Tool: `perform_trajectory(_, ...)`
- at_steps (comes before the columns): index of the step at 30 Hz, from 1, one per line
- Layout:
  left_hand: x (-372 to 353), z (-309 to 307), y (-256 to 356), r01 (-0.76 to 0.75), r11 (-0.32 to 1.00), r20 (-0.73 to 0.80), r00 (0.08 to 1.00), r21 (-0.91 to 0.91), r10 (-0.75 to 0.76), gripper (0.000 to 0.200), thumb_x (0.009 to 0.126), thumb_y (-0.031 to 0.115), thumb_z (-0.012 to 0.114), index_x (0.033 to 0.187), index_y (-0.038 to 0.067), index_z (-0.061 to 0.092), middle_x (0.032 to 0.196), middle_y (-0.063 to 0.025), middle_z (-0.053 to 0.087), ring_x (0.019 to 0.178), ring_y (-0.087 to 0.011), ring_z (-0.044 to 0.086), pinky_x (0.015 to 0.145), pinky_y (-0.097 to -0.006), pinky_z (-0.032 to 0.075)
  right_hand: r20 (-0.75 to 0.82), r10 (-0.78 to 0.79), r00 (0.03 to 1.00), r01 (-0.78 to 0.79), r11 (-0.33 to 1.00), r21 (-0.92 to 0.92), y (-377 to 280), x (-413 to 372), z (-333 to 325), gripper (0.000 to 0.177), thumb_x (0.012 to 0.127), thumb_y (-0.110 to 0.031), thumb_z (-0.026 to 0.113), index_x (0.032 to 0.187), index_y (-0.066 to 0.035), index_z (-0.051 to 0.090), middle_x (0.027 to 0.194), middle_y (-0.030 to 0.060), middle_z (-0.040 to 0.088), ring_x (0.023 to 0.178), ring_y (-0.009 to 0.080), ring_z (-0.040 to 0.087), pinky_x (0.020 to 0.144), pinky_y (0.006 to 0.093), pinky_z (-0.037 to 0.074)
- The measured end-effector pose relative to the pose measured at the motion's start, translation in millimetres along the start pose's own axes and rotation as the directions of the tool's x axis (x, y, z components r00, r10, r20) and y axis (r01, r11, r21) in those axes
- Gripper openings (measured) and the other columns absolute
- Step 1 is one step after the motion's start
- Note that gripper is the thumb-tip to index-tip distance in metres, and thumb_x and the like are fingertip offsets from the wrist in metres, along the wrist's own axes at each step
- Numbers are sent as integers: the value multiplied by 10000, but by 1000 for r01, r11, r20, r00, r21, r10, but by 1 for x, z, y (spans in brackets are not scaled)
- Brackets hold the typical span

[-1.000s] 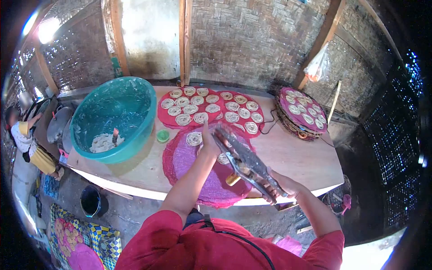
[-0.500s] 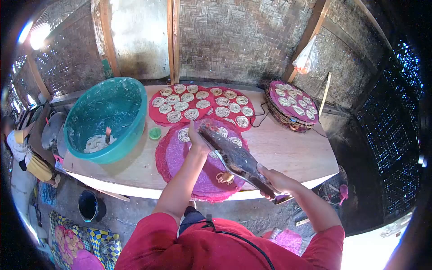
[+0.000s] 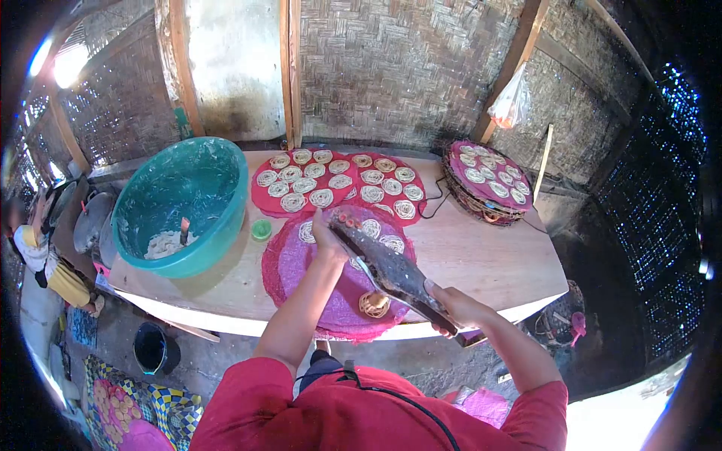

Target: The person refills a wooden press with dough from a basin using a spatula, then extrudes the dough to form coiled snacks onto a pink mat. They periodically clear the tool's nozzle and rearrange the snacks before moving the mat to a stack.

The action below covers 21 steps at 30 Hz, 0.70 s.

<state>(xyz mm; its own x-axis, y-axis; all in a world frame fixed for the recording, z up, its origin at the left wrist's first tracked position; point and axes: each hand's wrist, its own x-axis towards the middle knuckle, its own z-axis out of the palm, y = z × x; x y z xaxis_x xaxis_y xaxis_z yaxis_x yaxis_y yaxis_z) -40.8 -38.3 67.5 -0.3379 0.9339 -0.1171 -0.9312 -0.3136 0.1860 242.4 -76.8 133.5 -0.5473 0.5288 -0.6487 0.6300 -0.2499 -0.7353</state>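
Note:
My left hand (image 3: 326, 234) is closed around the upper left end of a long dark hand press (image 3: 385, 263), and my right hand (image 3: 460, 307) grips its lower right end. The press is tilted across the front of the table, above a round purple mesh sheet (image 3: 301, 274). Under its middle, pale dough strands (image 3: 374, 304) hang or lie in a coil over the sheet; the press partly hides the exact contact. Several coiled dough rounds (image 3: 392, 243) lie farther back on this sheet, some of them hidden by the press.
At the left of the table (image 3: 481, 255) stands a large green basin (image 3: 226, 225) with dough (image 3: 164, 245) inside. A small green cup (image 3: 261, 230) sits beside it. Behind are red sheets (image 3: 265, 201) with coiled rounds, and a stacked basket (image 3: 474, 204) at right. Another person (image 3: 60, 274) is far left.
The press has shifted slightly, and the coil of strands beneath it looks larger and wider. Both hands keep their hold. The view has moved a little.

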Motion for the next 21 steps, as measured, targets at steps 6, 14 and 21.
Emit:
perform_trajectory(6,3,-9,-23,-3,1000,-111,994,-30,0,441,912,465,289,633,142,398,564,-17,397,518,-175,404,530,-342,373,-74,27,997,-37,989,-144,-1,2,-17,678,880,-645,311,763,-15,535,560,69,536,448,153,534,399,293,432)
perform_trajectory(14,21,-52,9,-5,1000,-14,1000,0,5,475,918,471,263,593,145,379,529,-5,369,475,-171,392,515,-334,376,-21,-49,999,45,988,-146,17,59,-1,726,871,-663,290,771,7,551,550,83,533,433,164,539,376,292,445)
perform_trajectory(21,19,-9,38,-9,1000,74,997,26,7,473,891,534,345,643,132,371,534,15,347,494,-144,388,530,-312,362,249,-45,967,-4,981,195,-9,50,-1,643,875,-653,308,905,-69,576,610,35,551,515,131,567,450,259,471)
